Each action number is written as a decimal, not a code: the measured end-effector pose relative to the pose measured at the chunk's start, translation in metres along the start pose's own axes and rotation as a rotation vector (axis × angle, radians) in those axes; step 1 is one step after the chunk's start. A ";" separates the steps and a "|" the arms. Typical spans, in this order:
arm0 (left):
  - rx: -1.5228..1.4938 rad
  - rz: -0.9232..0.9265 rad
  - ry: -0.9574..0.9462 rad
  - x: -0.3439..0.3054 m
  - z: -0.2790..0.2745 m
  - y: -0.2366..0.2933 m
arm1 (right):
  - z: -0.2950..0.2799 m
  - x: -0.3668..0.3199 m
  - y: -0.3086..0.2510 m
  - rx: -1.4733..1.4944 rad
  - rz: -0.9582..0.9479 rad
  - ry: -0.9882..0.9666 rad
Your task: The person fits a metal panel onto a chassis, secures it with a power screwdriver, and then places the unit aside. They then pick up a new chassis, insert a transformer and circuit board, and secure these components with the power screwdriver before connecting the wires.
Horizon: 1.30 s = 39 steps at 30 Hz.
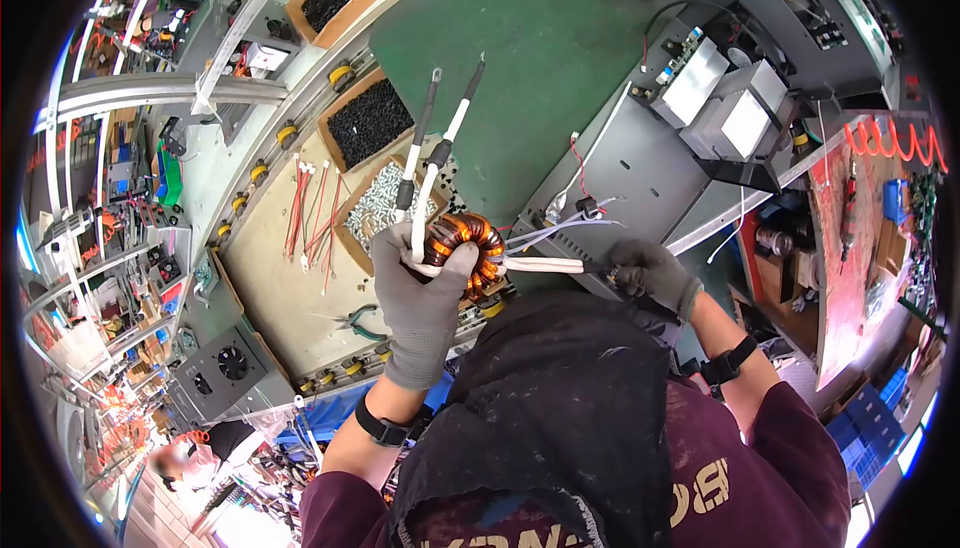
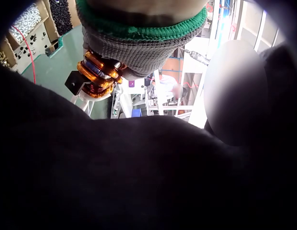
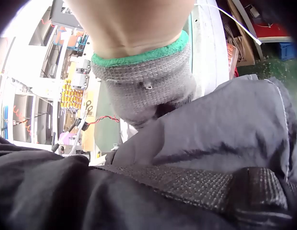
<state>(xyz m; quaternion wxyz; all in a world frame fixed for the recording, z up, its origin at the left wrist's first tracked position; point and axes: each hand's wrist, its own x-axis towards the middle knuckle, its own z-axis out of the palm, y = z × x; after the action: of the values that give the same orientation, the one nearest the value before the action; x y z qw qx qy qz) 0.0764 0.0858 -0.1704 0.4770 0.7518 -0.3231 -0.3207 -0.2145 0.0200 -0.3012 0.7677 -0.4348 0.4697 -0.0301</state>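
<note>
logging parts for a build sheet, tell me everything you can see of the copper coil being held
The toroidal coil is a ring wound with glossy orange-copper wire. Two upright leads, sleeved white with black sections and metal end terminals, rise from it; a third white-sleeved lead runs sideways to the gloved right hand, which pinches its end. The gloved left hand grips the ring, holding it in the air. The left wrist view shows a black block at its underside.

Your copper ring [image 1: 468, 246] sits in your left hand [image 1: 420, 293]. Its two white wires [image 1: 428, 193] stick up toward 1 o'clock. The third white wire [image 1: 545, 265] lies flat, pointing to 3 o'clock.
</note>
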 end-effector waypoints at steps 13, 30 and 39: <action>0.081 -0.008 0.001 0.000 0.001 0.005 | 0.003 0.016 0.010 -0.310 -0.014 0.085; 0.079 0.041 -0.019 -0.003 -0.003 0.002 | 0.006 0.012 -0.008 -0.454 -0.064 0.086; 0.100 0.075 -0.025 -0.004 -0.004 0.003 | 0.001 0.008 -0.024 -0.629 0.152 0.090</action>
<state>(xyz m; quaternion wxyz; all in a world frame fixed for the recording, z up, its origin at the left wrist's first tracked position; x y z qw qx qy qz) 0.0768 0.0897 -0.1658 0.4462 0.7580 -0.3728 -0.2955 -0.2005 0.0026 -0.2900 0.5742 -0.6127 0.5204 0.1548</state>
